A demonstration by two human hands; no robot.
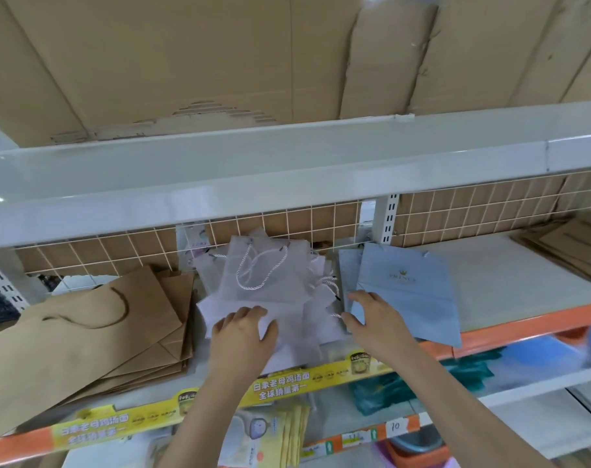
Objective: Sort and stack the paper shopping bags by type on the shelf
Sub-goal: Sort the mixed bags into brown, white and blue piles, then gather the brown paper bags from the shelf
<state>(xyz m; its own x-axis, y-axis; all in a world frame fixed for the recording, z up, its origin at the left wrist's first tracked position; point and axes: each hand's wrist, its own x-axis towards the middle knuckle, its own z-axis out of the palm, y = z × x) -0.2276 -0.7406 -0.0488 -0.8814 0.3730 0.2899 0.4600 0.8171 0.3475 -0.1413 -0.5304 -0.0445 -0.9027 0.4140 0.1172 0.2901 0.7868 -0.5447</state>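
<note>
white bags [267,282] with cord handles, messy pile, left grip [243,336] flat on it, right grip [375,319] loose

Bare shelf [496,292] lies open right of the blue bags [409,292], up to the kraft stack [571,244]. The upper shelf [287,170] limits headroom; the wire grid [456,211] closes the back. Brown bags [95,325] fill the left.
</note>
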